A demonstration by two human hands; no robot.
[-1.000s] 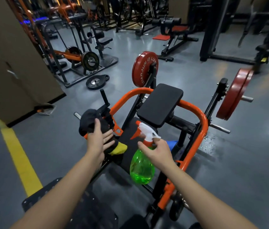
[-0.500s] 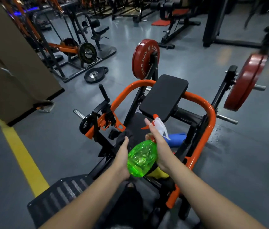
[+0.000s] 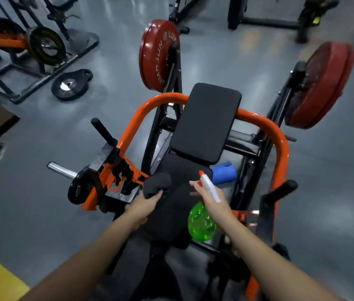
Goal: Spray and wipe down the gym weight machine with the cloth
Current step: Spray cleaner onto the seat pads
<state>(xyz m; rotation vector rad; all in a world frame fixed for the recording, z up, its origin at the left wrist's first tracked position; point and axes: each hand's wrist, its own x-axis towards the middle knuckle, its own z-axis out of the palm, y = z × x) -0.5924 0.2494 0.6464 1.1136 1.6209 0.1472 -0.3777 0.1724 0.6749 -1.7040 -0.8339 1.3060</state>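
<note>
Midway, we judge — left hand (image 3: pixel 147 206) clutches the cloth (image 3: pixel 157 184) at the seat (image 3: pixel 171 218), right hand (image 3: pixel 214 203) at 3 o'clock grips the spray bottle (image 3: pixel 202 223).

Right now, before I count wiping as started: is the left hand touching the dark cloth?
Touching. The head view shows the left hand gripping the bunched dark cloth, its thumb pressed against the fabric with no gap between them.

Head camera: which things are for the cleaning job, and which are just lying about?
For the job:
cloth, gripped by the left hand
spray bottle, held by the right hand
machine

Lying about:
blue item on the machine
black plate on the floor
</note>
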